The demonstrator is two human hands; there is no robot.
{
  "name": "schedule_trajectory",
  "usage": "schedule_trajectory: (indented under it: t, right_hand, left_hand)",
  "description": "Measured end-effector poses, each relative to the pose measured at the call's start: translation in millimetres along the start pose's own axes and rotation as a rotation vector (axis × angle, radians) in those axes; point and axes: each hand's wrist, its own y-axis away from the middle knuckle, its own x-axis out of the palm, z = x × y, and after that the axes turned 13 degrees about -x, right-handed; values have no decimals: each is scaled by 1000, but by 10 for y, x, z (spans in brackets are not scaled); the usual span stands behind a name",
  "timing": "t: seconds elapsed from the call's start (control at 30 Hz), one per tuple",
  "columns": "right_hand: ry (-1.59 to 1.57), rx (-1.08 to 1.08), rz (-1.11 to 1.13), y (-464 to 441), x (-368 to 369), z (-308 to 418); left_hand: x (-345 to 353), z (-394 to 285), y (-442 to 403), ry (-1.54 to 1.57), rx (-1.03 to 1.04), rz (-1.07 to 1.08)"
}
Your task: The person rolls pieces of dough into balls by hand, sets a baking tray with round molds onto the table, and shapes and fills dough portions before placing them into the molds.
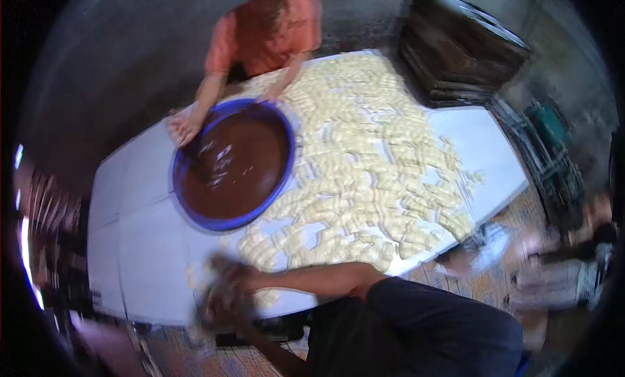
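Observation:
My right hand (242,279) and my left hand (224,308) are close together over the near edge of the white table (140,247). Both are smeared by motion, and dark grey-brown blur surrounds them. Whether they hold anything, I cannot make out. Just to their right and beyond lie many pale yellow, ridged pieces (351,201), spread in rows over the tabletop. Farther off stands a wide blue basin (290,175) of brown liquid (241,168), apart from my hands.
Across the table a person in an orange shirt (260,38) has one hand (185,126) at the basin's left rim, the other near its far rim. Dark stacked boards or trays (456,45) stand at the back right. A patterned tile floor (449,282) shows below.

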Motion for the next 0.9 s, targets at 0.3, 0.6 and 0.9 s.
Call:
schedule_trajectory:
  t: [0.3, 0.6, 0.9]
  right_hand:
    - [-1251, 142, -736, 2545, -1372, 223]
    - [385, 892, -1678, 5971, -2160, 606]
    - [351, 902, -1491, 6946, -2002, 637]
  left_hand:
    - [278, -2766, 253, 808, -399, 765]
    - [556, -4853, 1462, 988, -367, 1693]
    - [409, -6320, 2335, 1052, -624, 1954]
